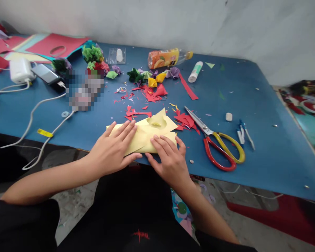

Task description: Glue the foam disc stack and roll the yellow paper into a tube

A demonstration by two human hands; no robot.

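A folded sheet of pale yellow paper (143, 134) lies at the front edge of the blue table, a cut or torn opening near its top. My left hand (115, 147) rests flat on its left part, fingers stretched out. On its right part lies my right hand (170, 154), fingers spread and slightly bent, pressing the sheet down. Red paper scraps (185, 120) sit just behind the sheet. To the right are large scissors (206, 131) with one red and one yellow handle, their blades parted little if at all.
Crumpled paper flowers (93, 54), an orange drink bottle (164, 58) and a glue stick (195, 71) stand or lie farther back. White cables run from a power bank (21, 71) and phone (46, 73) at left. Pens (245, 133) and an eraser (228, 116) lie right.
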